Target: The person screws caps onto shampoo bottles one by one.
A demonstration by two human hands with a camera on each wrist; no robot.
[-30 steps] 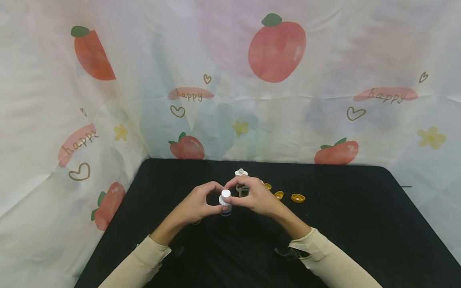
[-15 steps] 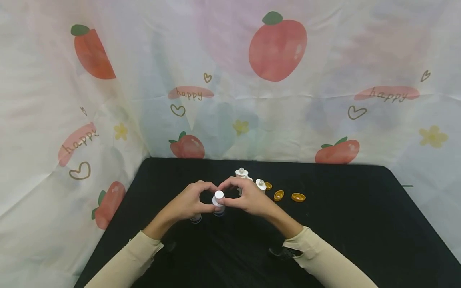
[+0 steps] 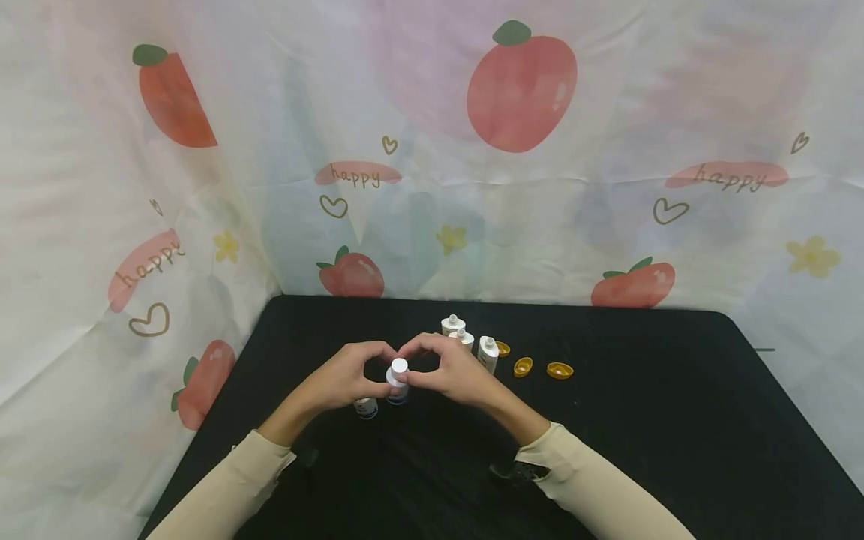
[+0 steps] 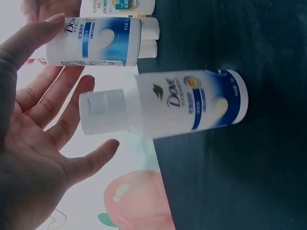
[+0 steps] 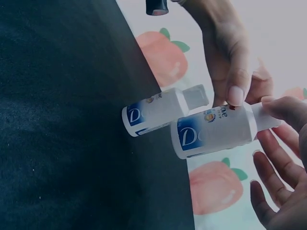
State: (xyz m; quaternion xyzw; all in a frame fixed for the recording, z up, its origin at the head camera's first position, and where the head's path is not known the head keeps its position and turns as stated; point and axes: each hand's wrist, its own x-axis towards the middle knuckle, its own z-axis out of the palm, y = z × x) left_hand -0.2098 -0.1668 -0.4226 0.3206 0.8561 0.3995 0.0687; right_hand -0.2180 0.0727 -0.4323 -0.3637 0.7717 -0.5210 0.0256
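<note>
Between my two hands is a small white-and-blue Dove bottle [image 3: 398, 381], upright with its white cap on top. My left hand [image 3: 343, 376] pinches its body between thumb and fingers; in the left wrist view the thumb lies against the bottle's [image 4: 103, 40] upper label. My right hand [image 3: 454, 370] pinches the same bottle [image 5: 216, 132] up at the cap, with its other fingers spread behind. A second, matching Dove bottle [image 4: 192, 103] stands on the black table just below my left hand, its cap hidden by that hand in the head view.
Several white bottles [image 3: 487, 354] with small nozzle tops stand behind my right hand. Beside them lie 3 gold ingot-shaped pieces [image 3: 559, 370]. A printed fabric wall [image 3: 432, 225] rises behind the black table [image 3: 641, 420] and along its left side.
Both hands have moved left together with the held bottle, towards the second Dove bottle. The white bottles behind and the second Dove bottle's lower part have come into view.
</note>
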